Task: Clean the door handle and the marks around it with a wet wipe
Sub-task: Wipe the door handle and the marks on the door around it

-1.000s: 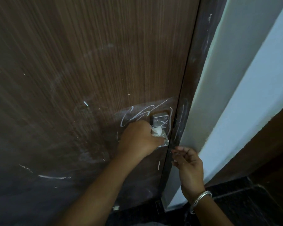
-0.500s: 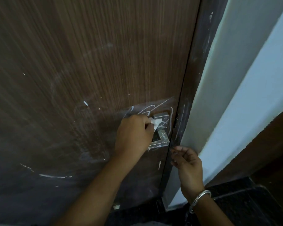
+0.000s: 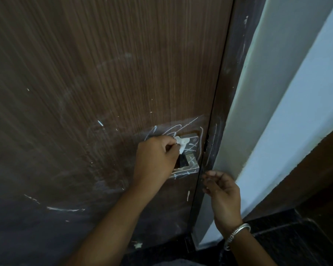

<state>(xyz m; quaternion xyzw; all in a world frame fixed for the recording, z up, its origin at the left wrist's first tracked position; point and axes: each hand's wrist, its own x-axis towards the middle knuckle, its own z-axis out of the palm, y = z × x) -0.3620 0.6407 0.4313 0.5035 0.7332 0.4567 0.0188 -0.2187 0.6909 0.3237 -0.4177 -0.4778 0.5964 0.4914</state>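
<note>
The wet wipe (image 3: 181, 144) is bunched small and pinched between the fingers (image 3: 166, 144) of the left hand (image 3: 155, 158), pressed against the upper plate of the door handle (image 3: 188, 154). A second ago the same hand sat lower, with the wipe near the bottom of the metal; half a second ago it had climbed to the upper part, and now it rests at the top left corner. That reads as an upward stroke over the metal, so the handle is being worked, not finished. Just right of the fingers, white crossed scribbles (image 3: 192, 148) still lie on the plate. More chalk lines (image 3: 173, 129) loop above the fingers on the brown door (image 3: 104, 73), a long curve (image 3: 201, 135) runs down beside the handle, and streaks show on the lower edge of the metal, below the fingers. So most of the marks look left to do.

Further out, below and to the right, the right hand (image 3: 222, 192) hovers at the door's edge with its fingers loosely curled and apart, holding nothing, much where it was before. A bracelet (image 3: 236, 233) circles that wrist.
</note>
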